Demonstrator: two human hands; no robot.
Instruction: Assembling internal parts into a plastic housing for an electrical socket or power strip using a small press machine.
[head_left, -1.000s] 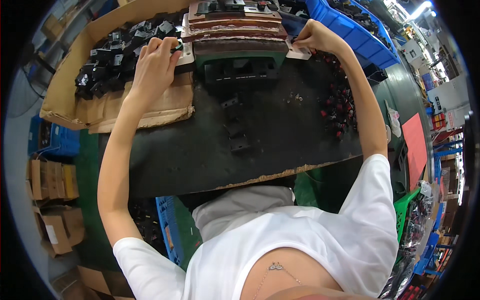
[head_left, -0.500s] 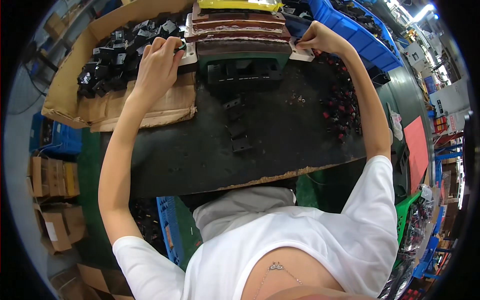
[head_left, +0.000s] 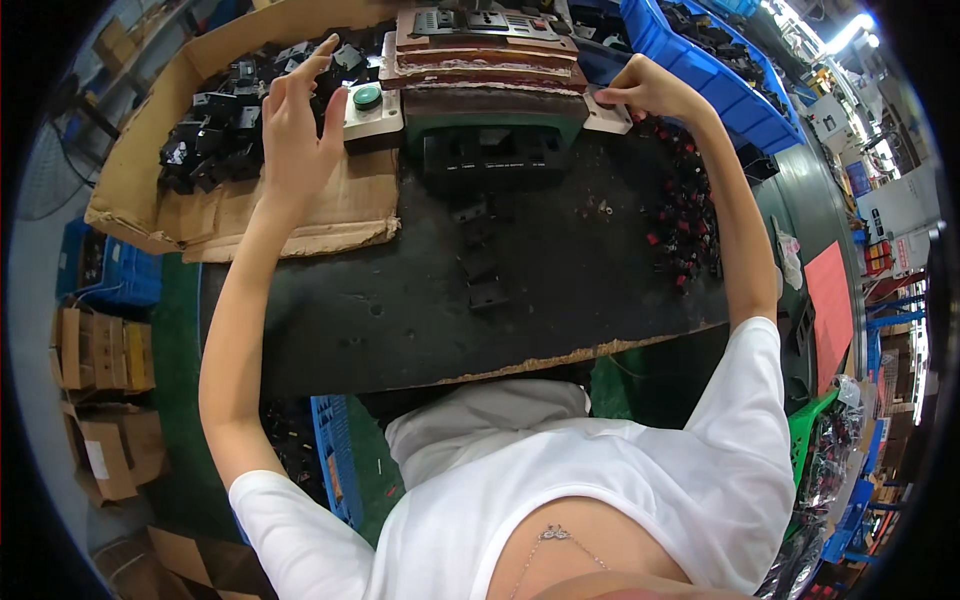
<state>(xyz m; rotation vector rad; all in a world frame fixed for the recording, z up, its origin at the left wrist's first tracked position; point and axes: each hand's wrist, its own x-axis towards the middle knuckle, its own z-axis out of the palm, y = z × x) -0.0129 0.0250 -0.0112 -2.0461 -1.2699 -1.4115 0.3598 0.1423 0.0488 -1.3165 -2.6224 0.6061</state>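
My left hand (head_left: pixel 300 135) is raised with its fingers apart, holding nothing. It is just left of a white button box (head_left: pixel 377 125) with a green push button (head_left: pixel 367 97). My right hand (head_left: pixel 650 90) is bent over a second white button box (head_left: pixel 608 116), its thumb on the top and its fingers curled; the button there is hidden. Between the boxes is a machine base with stacked brown plates (head_left: pixel 485 65) and a grey metal fixture (head_left: pixel 485 22) on top. A black plastic panel (head_left: pixel 490 150) with cutouts is in front of the base.
At left is an open cardboard box (head_left: pixel 130 185) of black plastic parts (head_left: pixel 215 125). Small red and black parts (head_left: pixel 685 220) are heaped at right, below a blue bin (head_left: pixel 720 75). Several black pieces (head_left: pixel 485 292) and tiny metal bits (head_left: pixel 600 208) lie on the dark table (head_left: pixel 350 330).
My left hand has come off the green button, moving left and opening. The yellow piece over the stacked plates is gone from view, and the grey fixture shows. My right hand stays at its box.
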